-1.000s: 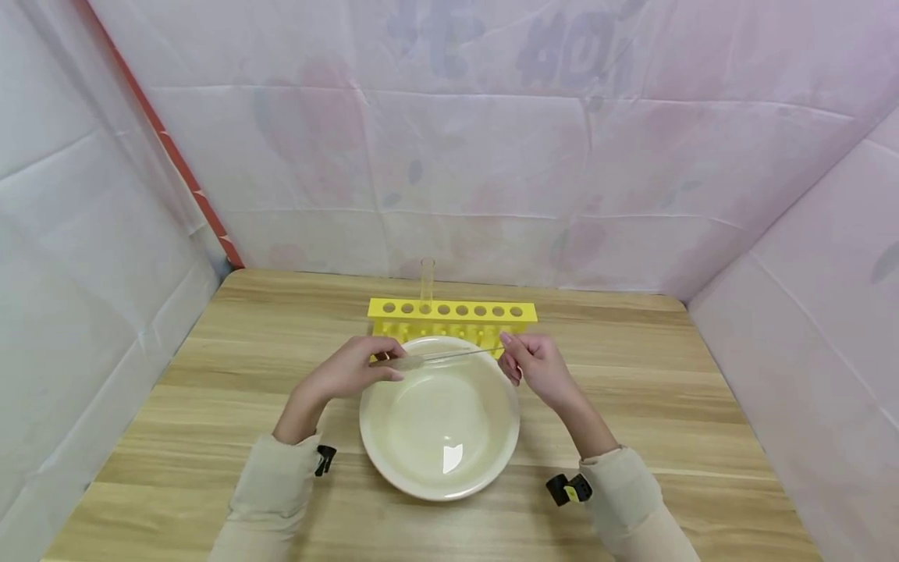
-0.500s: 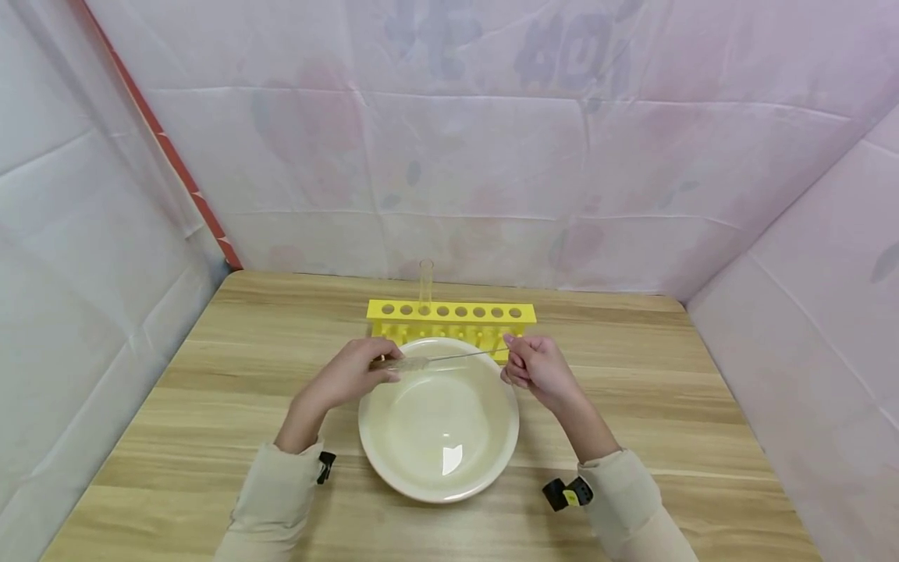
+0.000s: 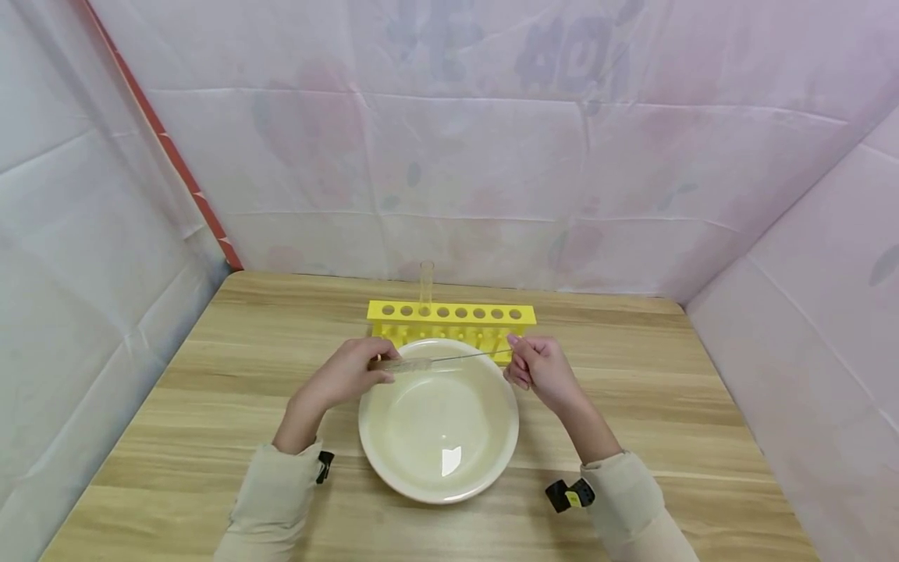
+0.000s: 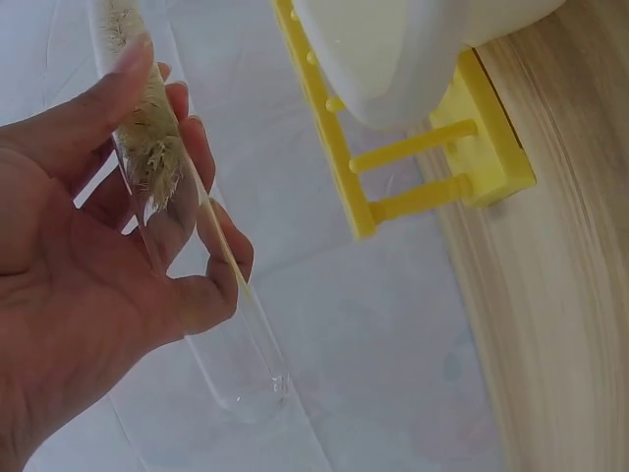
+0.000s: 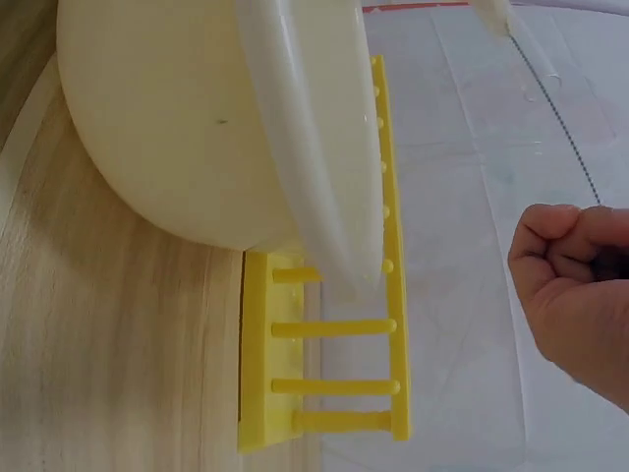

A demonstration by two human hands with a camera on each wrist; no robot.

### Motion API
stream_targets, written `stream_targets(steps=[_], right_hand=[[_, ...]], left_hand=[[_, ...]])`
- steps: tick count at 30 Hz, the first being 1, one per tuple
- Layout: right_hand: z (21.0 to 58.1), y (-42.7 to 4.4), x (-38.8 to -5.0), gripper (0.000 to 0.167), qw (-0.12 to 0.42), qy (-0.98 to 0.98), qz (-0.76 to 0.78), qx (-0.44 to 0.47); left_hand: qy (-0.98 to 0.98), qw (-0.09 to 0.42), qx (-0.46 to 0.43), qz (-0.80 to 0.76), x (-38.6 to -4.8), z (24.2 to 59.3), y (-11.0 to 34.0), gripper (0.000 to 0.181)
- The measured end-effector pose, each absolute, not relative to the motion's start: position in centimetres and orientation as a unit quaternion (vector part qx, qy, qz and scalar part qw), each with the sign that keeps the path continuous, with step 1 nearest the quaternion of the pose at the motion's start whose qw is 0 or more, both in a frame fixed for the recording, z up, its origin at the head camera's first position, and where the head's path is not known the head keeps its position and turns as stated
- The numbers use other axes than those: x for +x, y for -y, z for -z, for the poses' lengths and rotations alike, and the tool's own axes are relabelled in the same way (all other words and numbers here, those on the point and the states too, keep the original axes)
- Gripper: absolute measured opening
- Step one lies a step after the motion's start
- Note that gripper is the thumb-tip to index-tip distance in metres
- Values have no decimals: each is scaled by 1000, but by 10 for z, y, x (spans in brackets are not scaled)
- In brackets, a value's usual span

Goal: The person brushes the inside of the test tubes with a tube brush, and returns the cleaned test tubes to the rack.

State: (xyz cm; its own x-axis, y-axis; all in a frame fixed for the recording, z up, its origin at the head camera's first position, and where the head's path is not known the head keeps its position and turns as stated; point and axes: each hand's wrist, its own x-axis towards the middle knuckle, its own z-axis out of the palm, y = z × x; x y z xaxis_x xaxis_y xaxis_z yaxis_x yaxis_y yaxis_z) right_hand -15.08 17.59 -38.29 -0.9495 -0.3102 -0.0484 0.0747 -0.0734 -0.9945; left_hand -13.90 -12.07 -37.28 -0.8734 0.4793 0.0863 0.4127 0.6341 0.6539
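My left hand [image 3: 349,371] grips a clear glass test tube [image 4: 239,366], held slantwise over the back of the cream basin [image 3: 369,457]. Inside the tube, pale bristles of a test tube brush [image 4: 154,147] show between thumb and fingers; the tube's rounded end lies beyond them. The brush's thin twisted wire [image 5: 560,113] runs from the tube's mouth to my right hand [image 3: 542,373], which pinches it with curled fingers at the basin's back right. The wire's far end is hidden in that hand.
Behind the basin stands a yellow test tube rack [image 3: 453,311] with a row of holes and pegs. One upright test tube [image 3: 426,287] sits in it. A bright reflection shows inside the basin. Pale cloth walls surround the wooden table [image 3: 667,390] at the back and sides.
My right hand has shifted slightly right with the brush wire, and the bristles sit a little nearer the tube's mouth. My left hand has hardly moved.
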Motion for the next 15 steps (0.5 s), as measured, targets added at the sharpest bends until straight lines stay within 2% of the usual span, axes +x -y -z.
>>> stream_targets(steps=[4,7,10,15], right_hand=[[381,-178,-152,47,167,-639,750,-41],[380,-180,-153,46,172,-642,746,-43],[382,-182,-153,46,147,-677,716,-87],[387,-191,-155,46,68,-722,662,-188]], left_hand=[[-913,48,237,-329,-137,372,118,16],[-909,53,241,-336,-136,373,119,16],[-896,58,258,-357,-137,375,124,16],[-871,67,295,-387,-141,381,134,13]])
